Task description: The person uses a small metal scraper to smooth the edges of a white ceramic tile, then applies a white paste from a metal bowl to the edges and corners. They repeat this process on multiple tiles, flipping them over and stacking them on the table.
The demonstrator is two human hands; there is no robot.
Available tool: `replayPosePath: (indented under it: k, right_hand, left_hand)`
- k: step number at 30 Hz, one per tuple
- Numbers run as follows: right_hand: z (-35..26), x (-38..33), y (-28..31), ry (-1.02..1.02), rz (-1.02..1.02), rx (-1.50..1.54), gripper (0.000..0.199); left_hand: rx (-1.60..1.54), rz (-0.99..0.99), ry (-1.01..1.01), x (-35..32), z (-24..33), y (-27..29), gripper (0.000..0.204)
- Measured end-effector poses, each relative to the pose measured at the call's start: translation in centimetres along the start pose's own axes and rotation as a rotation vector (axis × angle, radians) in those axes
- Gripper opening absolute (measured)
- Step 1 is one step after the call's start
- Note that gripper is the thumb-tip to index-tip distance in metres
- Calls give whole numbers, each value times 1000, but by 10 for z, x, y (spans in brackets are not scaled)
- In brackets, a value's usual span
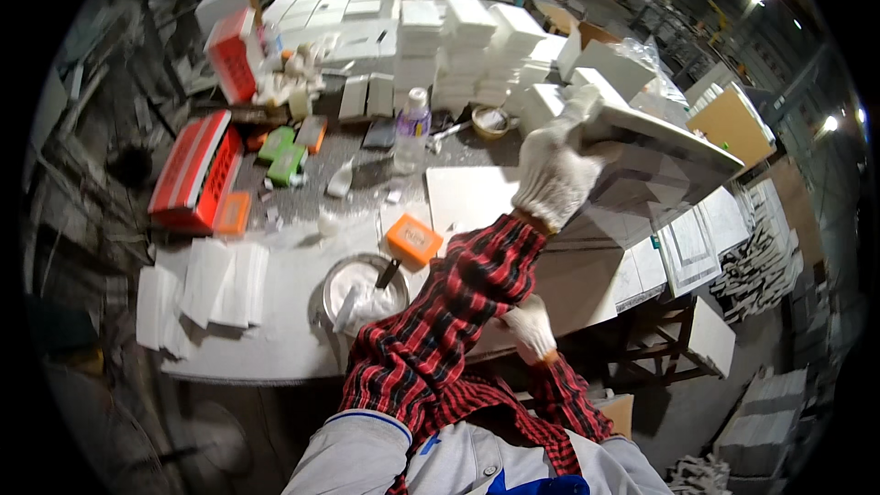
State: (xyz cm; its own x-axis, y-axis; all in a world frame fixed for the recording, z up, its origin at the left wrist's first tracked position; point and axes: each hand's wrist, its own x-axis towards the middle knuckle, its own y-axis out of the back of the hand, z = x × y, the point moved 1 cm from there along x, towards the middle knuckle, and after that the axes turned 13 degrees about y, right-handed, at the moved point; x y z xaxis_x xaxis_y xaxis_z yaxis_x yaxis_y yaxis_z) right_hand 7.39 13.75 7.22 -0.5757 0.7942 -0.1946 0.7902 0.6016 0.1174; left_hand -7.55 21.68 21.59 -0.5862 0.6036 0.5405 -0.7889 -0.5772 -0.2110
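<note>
My left hand (557, 170), in a white knit glove, reaches across to the right, its fingers closed on the upper left edge of a grey-and-white patterned panel (655, 170). The panel is tilted, with a pale edge along its top. My right hand (530, 330), gloved too, is low at the table's front edge; my left sleeve partly covers its fingers, so their grip does not show. Left of my left forearm, a round bowl (332, 284) holds white paste and a dark-handled putty knife (389, 273). Beside the bowl lies an orange box (413, 239).
White strips (225, 282) lie at the table's left. Red-and-white boxes (194, 174), green packs (288, 163) and a clear bottle (412, 133) stand farther back. Tall stacks of white tiles (466, 50) rise behind. Right of the table are a wooden stand (674, 339) and piled strips (759, 252).
</note>
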Motion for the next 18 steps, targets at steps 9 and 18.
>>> replayPosePath:
  k: [9,18]
  right_hand:
    - [-54,-55,96,226,403,61,24]
    - [-191,-41,120,561,365,70,27]
  left_hand:
    - [88,-76,152,1,15,1,56]
    - [41,-101,170,0,24,5,53]
